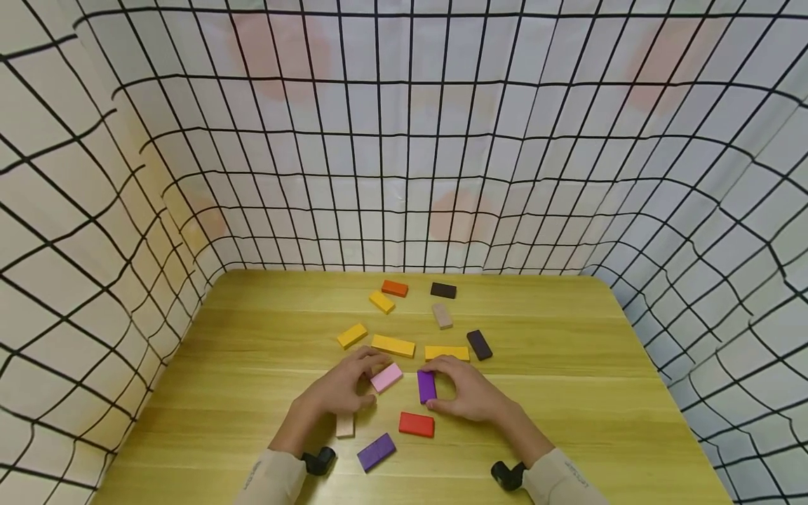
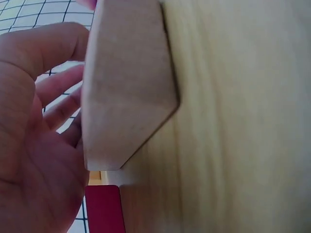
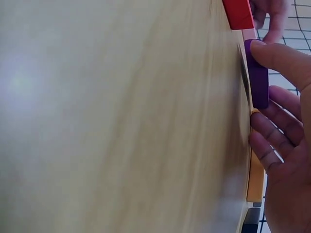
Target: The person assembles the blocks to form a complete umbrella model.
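Note:
My right hand [image 1: 470, 391] pinches a purple block [image 1: 426, 387] by its two ends, thumb at the near end and fingers at the far end. In the right wrist view the thumb presses on this purple block [image 3: 258, 75], which looks slightly raised off the table. My left hand [image 1: 344, 382] is spread around a pink block [image 1: 386, 377]; its fingertips are close to the far side and the thumb stands apart from the block. Whether the fingers touch it, I cannot tell. A beige block [image 1: 344, 426] lies below the left hand and looms large in the left wrist view [image 2: 131, 82].
A red block [image 1: 416, 424] and a second purple block [image 1: 376, 452] lie nearer me. Beyond the hands are several yellow blocks [image 1: 393, 346], dark blocks [image 1: 480, 345], a light block [image 1: 442, 315] and an orange block [image 1: 395, 288]. Black netting [image 1: 404, 175] encloses the wooden table [image 1: 600, 421].

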Demonstrator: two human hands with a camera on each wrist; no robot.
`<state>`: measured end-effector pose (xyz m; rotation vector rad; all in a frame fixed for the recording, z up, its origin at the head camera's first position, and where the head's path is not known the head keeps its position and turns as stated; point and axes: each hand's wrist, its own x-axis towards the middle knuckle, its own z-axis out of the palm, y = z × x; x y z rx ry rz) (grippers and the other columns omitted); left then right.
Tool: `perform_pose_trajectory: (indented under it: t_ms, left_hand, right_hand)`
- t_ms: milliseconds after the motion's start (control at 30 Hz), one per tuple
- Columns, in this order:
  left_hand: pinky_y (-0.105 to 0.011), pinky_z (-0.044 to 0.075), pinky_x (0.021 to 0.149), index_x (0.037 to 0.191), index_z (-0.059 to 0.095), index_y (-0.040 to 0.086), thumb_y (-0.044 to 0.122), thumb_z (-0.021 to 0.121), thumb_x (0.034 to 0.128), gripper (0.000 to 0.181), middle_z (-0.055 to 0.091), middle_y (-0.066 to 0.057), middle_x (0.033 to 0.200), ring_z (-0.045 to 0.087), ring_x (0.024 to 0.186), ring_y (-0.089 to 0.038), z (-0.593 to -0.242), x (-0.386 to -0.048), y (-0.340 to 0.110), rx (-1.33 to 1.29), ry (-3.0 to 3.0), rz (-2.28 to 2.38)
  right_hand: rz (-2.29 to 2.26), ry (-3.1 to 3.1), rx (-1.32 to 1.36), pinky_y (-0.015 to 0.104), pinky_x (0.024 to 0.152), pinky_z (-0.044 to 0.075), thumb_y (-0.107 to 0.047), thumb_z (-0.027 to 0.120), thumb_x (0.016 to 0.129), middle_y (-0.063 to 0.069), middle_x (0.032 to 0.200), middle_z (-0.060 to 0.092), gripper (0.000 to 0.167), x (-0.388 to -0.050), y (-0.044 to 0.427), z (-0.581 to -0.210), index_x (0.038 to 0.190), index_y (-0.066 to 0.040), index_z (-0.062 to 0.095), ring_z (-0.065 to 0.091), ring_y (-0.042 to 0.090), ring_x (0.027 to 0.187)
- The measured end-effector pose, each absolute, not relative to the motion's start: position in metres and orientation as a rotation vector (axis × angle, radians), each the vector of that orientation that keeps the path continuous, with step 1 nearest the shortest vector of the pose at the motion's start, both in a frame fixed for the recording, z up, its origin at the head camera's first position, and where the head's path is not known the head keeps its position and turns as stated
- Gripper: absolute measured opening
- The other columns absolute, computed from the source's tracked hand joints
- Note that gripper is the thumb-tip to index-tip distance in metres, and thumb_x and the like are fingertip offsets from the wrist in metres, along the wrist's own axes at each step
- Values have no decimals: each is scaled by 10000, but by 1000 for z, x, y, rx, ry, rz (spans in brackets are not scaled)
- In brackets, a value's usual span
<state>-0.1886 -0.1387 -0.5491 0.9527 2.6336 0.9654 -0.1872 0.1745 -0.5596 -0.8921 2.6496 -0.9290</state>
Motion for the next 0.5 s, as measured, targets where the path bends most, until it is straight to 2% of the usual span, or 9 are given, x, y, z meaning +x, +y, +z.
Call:
perform_pose_trajectory:
  t_ms: [200, 400, 500]
  left_hand:
    - [-268, 511, 846, 1522, 500, 141, -43, 650, 784, 775, 470, -35, 1523, 559, 966, -124, -548, -193, -139, 969, 2577, 931]
    - [-240, 508, 814, 1514, 512, 129, -50, 656, 785, 765, 471, -53, 1521, 568, 948, -139, -547, -197, -138, 988, 2515, 935]
    - [-236, 516, 808, 1485, 542, 148, -29, 681, 806, 716, 495, -21, 1479, 580, 942, -143, -547, -199, -137, 971, 2488, 964]
  right_hand:
    - [-932, 2655, -892, 445, 1074, 501, -495, 780, 890, -105, 1350, 606, 575, -190, 171, -558, 1393, -286, 598, 575, 115, 1248]
    - [-971, 2642, -859, 434, 1084, 502, -471, 787, 892, -98, 1349, 610, 578, -194, 169, -557, 1402, -280, 594, 583, 118, 1248]
    - [-996, 2649, -855, 431, 1088, 502, -443, 798, 889, -92, 1345, 617, 583, -197, 169, -558, 1409, -271, 597, 590, 122, 1247]
